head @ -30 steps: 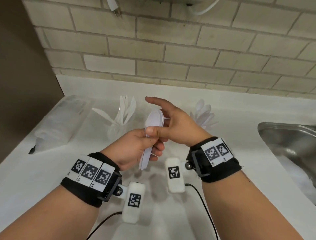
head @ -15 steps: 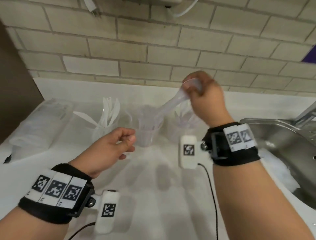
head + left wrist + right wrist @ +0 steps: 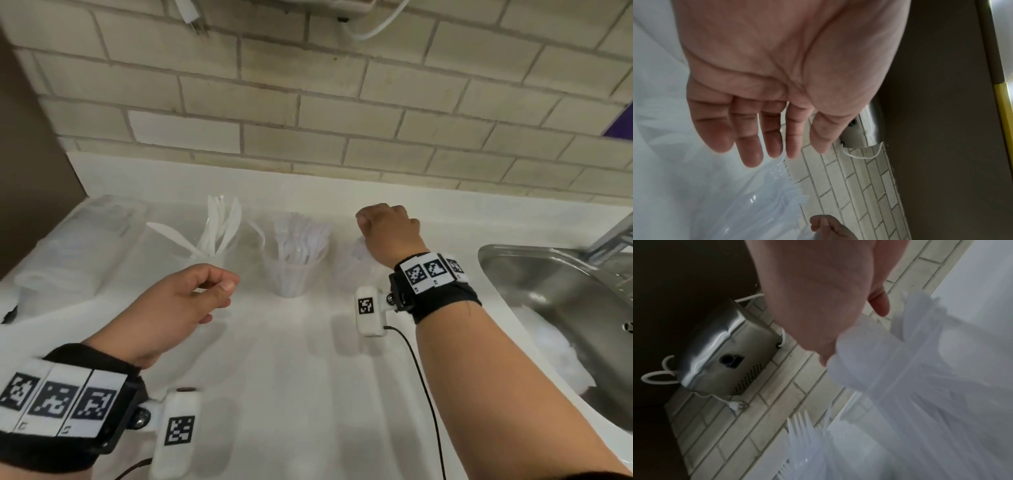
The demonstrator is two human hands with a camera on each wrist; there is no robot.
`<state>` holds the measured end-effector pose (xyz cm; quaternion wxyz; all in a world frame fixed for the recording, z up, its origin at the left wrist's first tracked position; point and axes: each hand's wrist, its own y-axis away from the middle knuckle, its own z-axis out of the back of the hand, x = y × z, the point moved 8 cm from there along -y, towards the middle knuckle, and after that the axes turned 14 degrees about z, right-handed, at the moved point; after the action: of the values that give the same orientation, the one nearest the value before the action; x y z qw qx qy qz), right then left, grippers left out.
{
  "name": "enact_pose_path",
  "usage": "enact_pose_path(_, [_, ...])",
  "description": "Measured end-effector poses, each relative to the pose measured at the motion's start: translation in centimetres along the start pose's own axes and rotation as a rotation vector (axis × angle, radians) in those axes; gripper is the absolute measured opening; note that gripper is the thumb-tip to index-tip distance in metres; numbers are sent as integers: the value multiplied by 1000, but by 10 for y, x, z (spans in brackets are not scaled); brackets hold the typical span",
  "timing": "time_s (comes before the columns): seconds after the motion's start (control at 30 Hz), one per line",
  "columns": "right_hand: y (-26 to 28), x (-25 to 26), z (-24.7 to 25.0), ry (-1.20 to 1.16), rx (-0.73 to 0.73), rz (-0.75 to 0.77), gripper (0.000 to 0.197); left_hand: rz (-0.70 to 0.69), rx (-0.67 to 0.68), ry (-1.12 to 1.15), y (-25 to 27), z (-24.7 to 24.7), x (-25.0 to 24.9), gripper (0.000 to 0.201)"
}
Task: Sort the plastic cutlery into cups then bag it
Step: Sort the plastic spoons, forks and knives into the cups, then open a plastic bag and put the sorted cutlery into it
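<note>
Three clear cups stand in a row on the white counter (image 3: 291,359): a knife cup (image 3: 214,240) on the left, a fork cup (image 3: 294,270) in the middle, and a spoon cup (image 3: 354,255) mostly hidden behind my right hand (image 3: 371,222). That hand is curled over the right cup and grips a bundle of white spoons (image 3: 900,363) by their bowl ends, handles pointing down. My left hand (image 3: 219,284) hovers in front of the knife cup, fingers loosely bent and holding nothing. In the left wrist view the left hand (image 3: 777,146) has an empty palm.
A clear plastic bag (image 3: 78,246) lies at the counter's left end beside a dark wall. A steel sink (image 3: 565,291) with a tap is at the right. A steel hand dryer (image 3: 715,350) with a white cord hangs on the brick wall above.
The spoon bundle passed from both hands to the right hand alone, which lifted it and lowered it over the right cup. The left hand let go and dropped back empty.
</note>
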<state>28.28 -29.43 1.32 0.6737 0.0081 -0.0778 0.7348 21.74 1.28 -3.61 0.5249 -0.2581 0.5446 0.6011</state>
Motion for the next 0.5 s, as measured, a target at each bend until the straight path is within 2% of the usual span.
enact_pose_path(0.13, [0,-3,-3,1,155,-18,53,24,-122,-35,-3,18,6,10])
enact_pose_path(0.27, [5,-3,0,128,269,-34,60,49,-411,-158,-10,51,14,12])
enact_pose_path(0.37, [9,9,20,129,139,-23,57,112,-637,-314,-14,93,26,24])
enact_pose_path(0.43, [11,36,34,71,40,42,57,221,-770,-473,-11,122,35,42])
enact_pose_path(0.5, [15,77,44,-10,-46,162,56,370,-792,-580,-12,145,43,64])
